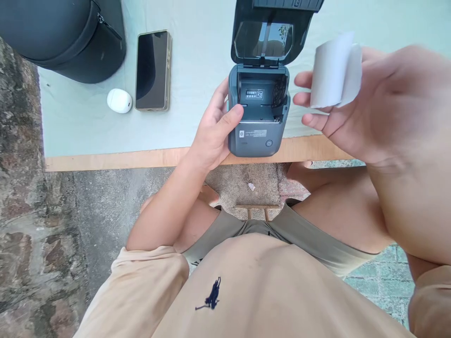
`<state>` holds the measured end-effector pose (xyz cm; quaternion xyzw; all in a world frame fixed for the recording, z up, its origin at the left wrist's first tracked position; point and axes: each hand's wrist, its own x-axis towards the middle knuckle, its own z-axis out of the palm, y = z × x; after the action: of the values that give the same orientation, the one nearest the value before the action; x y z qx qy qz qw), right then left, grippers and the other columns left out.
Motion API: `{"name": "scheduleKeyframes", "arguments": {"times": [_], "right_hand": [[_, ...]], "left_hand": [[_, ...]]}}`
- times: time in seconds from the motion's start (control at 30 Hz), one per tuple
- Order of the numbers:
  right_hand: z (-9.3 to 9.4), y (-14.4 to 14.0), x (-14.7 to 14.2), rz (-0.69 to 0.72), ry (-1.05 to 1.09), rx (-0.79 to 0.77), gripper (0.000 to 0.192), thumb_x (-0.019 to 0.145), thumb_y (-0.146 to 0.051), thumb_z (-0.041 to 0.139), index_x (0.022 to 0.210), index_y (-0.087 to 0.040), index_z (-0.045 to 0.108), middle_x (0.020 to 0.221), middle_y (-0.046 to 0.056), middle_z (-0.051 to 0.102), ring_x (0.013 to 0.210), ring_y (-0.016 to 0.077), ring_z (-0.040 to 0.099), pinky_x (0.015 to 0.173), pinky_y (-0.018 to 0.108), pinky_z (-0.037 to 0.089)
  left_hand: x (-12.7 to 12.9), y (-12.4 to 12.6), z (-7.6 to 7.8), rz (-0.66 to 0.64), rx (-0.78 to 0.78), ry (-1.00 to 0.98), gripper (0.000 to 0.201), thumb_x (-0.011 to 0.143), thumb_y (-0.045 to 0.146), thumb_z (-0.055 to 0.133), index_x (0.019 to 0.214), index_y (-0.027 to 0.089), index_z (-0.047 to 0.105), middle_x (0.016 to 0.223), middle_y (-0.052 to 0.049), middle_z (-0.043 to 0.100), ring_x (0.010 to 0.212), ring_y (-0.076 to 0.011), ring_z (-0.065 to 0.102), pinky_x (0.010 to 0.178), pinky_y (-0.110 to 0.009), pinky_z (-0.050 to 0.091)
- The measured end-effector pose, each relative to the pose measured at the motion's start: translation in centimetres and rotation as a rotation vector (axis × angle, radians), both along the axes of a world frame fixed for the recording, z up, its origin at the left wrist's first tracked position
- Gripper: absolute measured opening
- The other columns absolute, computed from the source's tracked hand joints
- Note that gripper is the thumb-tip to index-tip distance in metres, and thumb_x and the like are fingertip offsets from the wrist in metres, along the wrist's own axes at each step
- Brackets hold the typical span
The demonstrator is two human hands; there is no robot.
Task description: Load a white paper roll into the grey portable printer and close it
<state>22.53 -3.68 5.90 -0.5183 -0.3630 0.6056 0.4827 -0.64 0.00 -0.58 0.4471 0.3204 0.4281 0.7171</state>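
Note:
My left hand (pixel 216 126) grips the left side of a dark grey label printer (pixel 255 139), its thumb lying on the front rim. The printer's lid (pixel 269 35) stands raised, and no roll sits in the paper bay. To the right of the printer, my right hand (pixel 366 103) holds a white paper roll (pixel 327 72) with a loose end standing away from it. Its fingers are partly behind the roll and somewhat blurred. Roll and printer are apart.
Left of the printer lie a smartphone (pixel 152 70) and a white earbud case (pixel 119 101) on the pale green tabletop (pixel 197 56). A black zippered case (pixel 77 42) stands at the far left. The table's wooden edge (pixel 116 159) runs just before my body.

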Motion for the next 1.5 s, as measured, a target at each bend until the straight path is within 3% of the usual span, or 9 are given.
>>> {"name": "scheduleKeyframes", "arguments": {"times": [0.1, 0.27, 0.4, 0.5, 0.63, 0.77, 1.0, 1.2, 1.5], "right_hand": [[0.2, 0.3, -0.1, 0.11, -0.028, 0.011, 0.056, 0.06, -0.06, 0.093, 0.102, -0.028, 0.077, 0.112, 0.006, 0.075, 0.099, 0.0287, 0.076, 0.073, 0.046, 0.07], [0.9, -0.6, -2.4, -0.036, -0.359, 0.414, 0.026, 0.083, -0.028, 0.077, 0.107, -0.031, 0.07, 0.107, -0.001, 0.071, 0.084, 0.0161, 0.07, 0.071, 0.037, 0.062], [0.8, -0.4, -3.5, 0.105, -0.796, 0.744, 0.044, 0.092, -0.023, 0.062, 0.136, -0.027, 0.06, 0.122, 0.001, 0.07, 0.108, 0.02, 0.072, 0.095, 0.04, 0.06], [0.3, 0.3, -3.7, 0.208, -1.019, 0.866, 0.055, 0.088, -0.016, 0.057, 0.14, -0.031, 0.057, 0.128, 0.0, 0.073, 0.118, 0.0242, 0.073, 0.1, 0.042, 0.058], [-0.2, 0.7, -3.8, 0.246, -1.119, 0.945, 0.052, 0.09, -0.012, 0.054, 0.138, -0.033, 0.059, 0.133, -0.001, 0.075, 0.12, 0.0257, 0.075, 0.094, 0.042, 0.061], [-0.9, 0.7, -4.1, 0.259, -1.109, 1.058, 0.034, 0.106, -0.022, 0.046, 0.136, -0.026, 0.062, 0.126, 0.006, 0.078, 0.111, 0.0253, 0.077, 0.087, 0.042, 0.061], [-0.8, 0.7, -4.3, 0.247, -1.122, 1.05, 0.025, 0.111, -0.029, 0.045, 0.127, -0.027, 0.064, 0.119, 0.004, 0.08, 0.104, 0.0209, 0.078, 0.085, 0.038, 0.061], [0.3, 0.6, -4.2, 0.142, -1.284, 0.793, 0.018, 0.095, -0.029, 0.057, 0.112, -0.028, 0.061, 0.108, 0.002, 0.078, 0.095, 0.0277, 0.078, 0.075, 0.044, 0.058], [-0.1, 1.2, -4.0, 0.198, -1.274, 0.724, 0.009, 0.092, -0.021, 0.056, 0.087, -0.027, 0.061, 0.122, 0.001, 0.077, 0.118, 0.0372, 0.072, 0.101, 0.063, 0.055]], "left_hand": [[0.0, 0.1, -0.2, -0.003, -0.006, -0.005, 0.073, 0.07, 0.062, 0.092, 0.131, 0.032, 0.065, 0.146, -0.003, 0.07, 0.147, -0.0334, 0.064, 0.123, -0.046, 0.057], [-0.2, 0.5, -1.1, -0.025, 0.006, -0.041, 0.067, 0.068, 0.061, 0.094, 0.124, 0.038, 0.066, 0.139, 0.002, 0.074, 0.154, -0.0328, 0.056, 0.127, -0.045, 0.053], [-0.2, 0.3, -1.0, -0.006, 0.016, -0.027, 0.07, 0.072, 0.063, 0.091, 0.129, 0.034, 0.062, 0.142, -0.001, 0.069, 0.157, -0.0336, 0.053, 0.128, -0.045, 0.052], [-0.1, 0.0, -0.6, 0.027, 0.016, -0.025, 0.078, 0.074, 0.07, 0.087, 0.134, 0.03, 0.058, 0.138, -0.004, 0.069, 0.159, -0.0346, 0.052, 0.129, -0.046, 0.05], [0.2, -0.2, -0.4, 0.03, 0.054, -0.005, 0.084, 0.077, 0.084, 0.076, 0.135, 0.027, 0.056, 0.127, -0.006, 0.073, 0.159, -0.0355, 0.051, 0.132, -0.049, 0.047], [0.2, -0.2, -0.7, 0.029, 0.067, 0.008, 0.091, 0.074, 0.084, 0.08, 0.141, 0.028, 0.054, 0.136, -0.004, 0.071, 0.156, -0.0335, 0.055, 0.131, -0.045, 0.048], [-0.2, -0.5, -0.4, -0.022, 0.084, 0.006, 0.091, 0.08, 0.076, 0.081, 0.151, 0.027, 0.051, 0.141, -0.005, 0.07, 0.161, -0.0322, 0.051, 0.129, -0.043, 0.05], [-0.2, -0.7, 0.2, -0.017, 0.058, -0.019, 0.075, 0.085, 0.066, 0.08, 0.145, 0.028, 0.055, 0.147, -0.004, 0.068, 0.161, -0.0291, 0.051, 0.13, -0.04, 0.05], [0.0, -0.2, -0.8, -0.039, 0.069, -0.006, 0.091, 0.076, 0.073, 0.082, 0.148, 0.028, 0.049, 0.15, -0.007, 0.065, 0.153, -0.0317, 0.058, 0.123, -0.043, 0.055]]}}
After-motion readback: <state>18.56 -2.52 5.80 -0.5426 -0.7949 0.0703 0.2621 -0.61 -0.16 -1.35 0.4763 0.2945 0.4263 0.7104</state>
